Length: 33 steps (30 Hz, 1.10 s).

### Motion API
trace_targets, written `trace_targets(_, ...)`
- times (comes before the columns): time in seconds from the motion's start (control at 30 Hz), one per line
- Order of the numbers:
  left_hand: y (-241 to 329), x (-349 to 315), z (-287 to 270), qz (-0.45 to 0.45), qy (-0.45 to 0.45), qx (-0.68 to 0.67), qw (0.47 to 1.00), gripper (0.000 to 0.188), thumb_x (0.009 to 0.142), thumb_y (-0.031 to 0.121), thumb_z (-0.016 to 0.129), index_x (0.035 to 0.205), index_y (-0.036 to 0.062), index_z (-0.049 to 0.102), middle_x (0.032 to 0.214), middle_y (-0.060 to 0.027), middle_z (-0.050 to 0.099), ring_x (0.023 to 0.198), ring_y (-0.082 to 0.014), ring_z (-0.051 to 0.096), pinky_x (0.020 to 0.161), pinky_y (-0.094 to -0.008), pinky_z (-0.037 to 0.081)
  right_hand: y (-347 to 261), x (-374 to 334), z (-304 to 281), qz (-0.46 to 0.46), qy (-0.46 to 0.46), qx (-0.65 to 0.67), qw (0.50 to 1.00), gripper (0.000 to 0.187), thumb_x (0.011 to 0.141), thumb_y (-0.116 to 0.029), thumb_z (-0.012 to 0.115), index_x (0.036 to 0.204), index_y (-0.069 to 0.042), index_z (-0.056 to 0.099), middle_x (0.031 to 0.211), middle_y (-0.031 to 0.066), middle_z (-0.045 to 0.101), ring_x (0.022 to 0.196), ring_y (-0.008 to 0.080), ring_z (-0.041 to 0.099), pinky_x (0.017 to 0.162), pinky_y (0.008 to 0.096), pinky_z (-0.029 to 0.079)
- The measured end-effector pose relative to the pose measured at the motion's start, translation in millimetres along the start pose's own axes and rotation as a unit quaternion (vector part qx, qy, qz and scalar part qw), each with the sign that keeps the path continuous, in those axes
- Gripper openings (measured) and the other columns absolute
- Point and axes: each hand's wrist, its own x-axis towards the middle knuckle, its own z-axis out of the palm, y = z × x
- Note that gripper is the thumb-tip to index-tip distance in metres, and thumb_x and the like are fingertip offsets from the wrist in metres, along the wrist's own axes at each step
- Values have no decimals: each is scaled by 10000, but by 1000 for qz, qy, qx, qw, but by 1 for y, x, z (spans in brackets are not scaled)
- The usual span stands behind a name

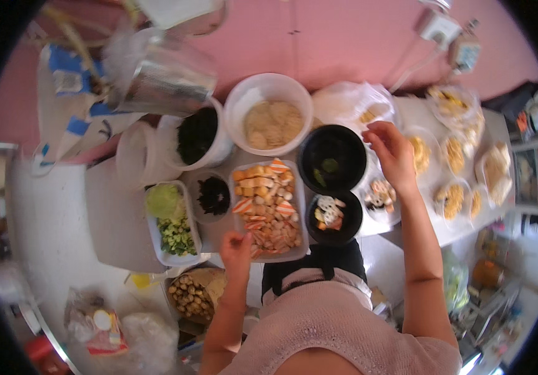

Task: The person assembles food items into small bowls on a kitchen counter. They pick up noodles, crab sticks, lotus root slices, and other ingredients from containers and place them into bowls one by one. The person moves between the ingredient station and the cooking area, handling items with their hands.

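Observation:
My left hand (236, 253) is at the near left edge of a clear tray (305, 240) of cut fish cakes, sausage pieces and striped orange-white pieces. Its fingers are curled together; anything between them is hidden. My right hand (394, 150) hangs to the right of a black bowl (333, 139), fingers bent and apart, with nothing visible in them. Some green bits lie in that bowl. A smaller black bowl (344, 232) in front of it holds lotus root slices and other pieces. Beside it, partly under my right forearm, sits a clear bowl of similar mixed food (380, 195).
A white tub (269, 81) of pale round slices stands at the back, next to a tub of dark greens (197, 134). Lettuce and chopped greens fill a tray (174, 225) at left. Containers of noodles (454, 155) stand at right. A metal pot (165, 78) is at back left.

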Motion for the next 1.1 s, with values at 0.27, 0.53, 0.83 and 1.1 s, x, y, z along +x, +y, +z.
trace_targets(0.27,-73,-44,-105,-90,137,151,975,337,799,-34,645,1123,38,585,1177,-120,538,1076,-202,531,848,-302,452,48,157,207,-241,-402,-443,764,186,842,-106,582,984,-55,691,925,171,678,887,318,665,793,418,519)
trace_targets(0.53,-116,-121,-111,-258,171,-11,951,373,868,13,624,1237,37,576,1325,-115,504,1244,-233,471,1019,-356,389,142,190,243,-266,-423,-481,721,181,860,-148,611,974,-76,733,928,143,710,904,294,681,730,418,534)
trace_targets(0.83,-121,-81,-115,-218,192,-58,955,222,875,28,638,1097,22,624,990,-33,581,911,-132,541,844,-260,460,-35,68,80,7,-325,21,946,102,940,-45,595,1019,1,641,881,6,616,689,72,532,624,243,463)
trace_targets(1.1,-93,-22,-92,-153,116,-2,981,76,887,44,633,961,49,621,811,29,547,722,-74,484,676,-238,436,88,-95,-84,219,-141,-90,961,216,900,-36,613,1112,-1,636,912,67,646,722,117,618,646,258,501)
